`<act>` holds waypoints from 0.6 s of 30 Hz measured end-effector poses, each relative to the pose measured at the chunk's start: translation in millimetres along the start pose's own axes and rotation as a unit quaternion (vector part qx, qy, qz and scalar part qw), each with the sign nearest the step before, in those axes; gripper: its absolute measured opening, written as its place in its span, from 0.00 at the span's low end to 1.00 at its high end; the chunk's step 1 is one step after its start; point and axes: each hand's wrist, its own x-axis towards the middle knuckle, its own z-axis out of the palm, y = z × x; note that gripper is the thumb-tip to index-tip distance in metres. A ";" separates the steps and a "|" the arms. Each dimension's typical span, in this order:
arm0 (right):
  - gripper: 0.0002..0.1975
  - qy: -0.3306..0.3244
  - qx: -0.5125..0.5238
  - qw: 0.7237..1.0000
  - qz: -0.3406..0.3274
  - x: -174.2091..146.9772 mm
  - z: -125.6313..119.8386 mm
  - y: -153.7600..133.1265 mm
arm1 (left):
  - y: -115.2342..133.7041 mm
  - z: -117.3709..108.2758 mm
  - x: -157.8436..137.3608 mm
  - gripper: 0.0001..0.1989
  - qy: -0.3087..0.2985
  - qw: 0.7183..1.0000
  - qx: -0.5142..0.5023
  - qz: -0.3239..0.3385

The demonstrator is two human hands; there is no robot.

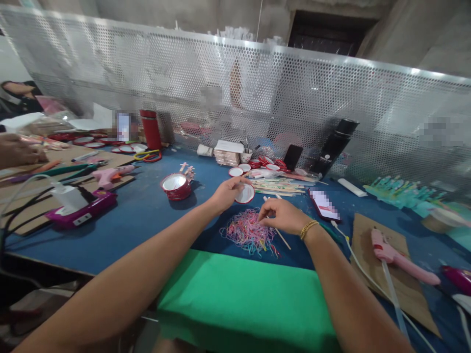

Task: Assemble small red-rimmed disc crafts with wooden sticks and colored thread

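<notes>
My left hand [228, 194] is closed on the edge of a small round white disc [245, 194] with a red rim, held just above the table. Below and between my hands lies a tangled heap of multicoloured string pieces [247, 231], mostly pink and blue. My right hand [283, 215], with a gold bracelet at the wrist, is pinched over the heap's right side; whatever its fingertips hold is too small to make out. Thin pale sticks [282, 237] stick out below and behind that hand. More flat wooden sticks [277, 187] lie behind both hands.
A stack of red-rimmed discs [176, 187] stands left. Pink glue guns [401, 260] lie on either side, the right one on cardboard [412, 294]. A phone [325, 205], a black bottle [335, 147] and a red bottle [150, 129] are around. Another person's hand [18, 151] is far left.
</notes>
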 end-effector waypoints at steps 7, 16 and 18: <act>0.02 -0.010 -0.020 1.000 -0.006 1.6 4.6 -2.5 | 7.3 1.6 -2.7 0.13 -0.011 0.999 0.004 -0.031; 0.08 0.073 0.168 0.983 -0.015 -0.9 -6.9 -3.1 | 14.2 2.8 -6.6 0.10 -0.017 0.999 -0.031 -0.008; 0.10 0.095 0.226 0.970 0.001 0.8 -4.6 -3.9 | 13.6 3.0 -6.8 0.09 -0.033 0.999 -0.033 0.001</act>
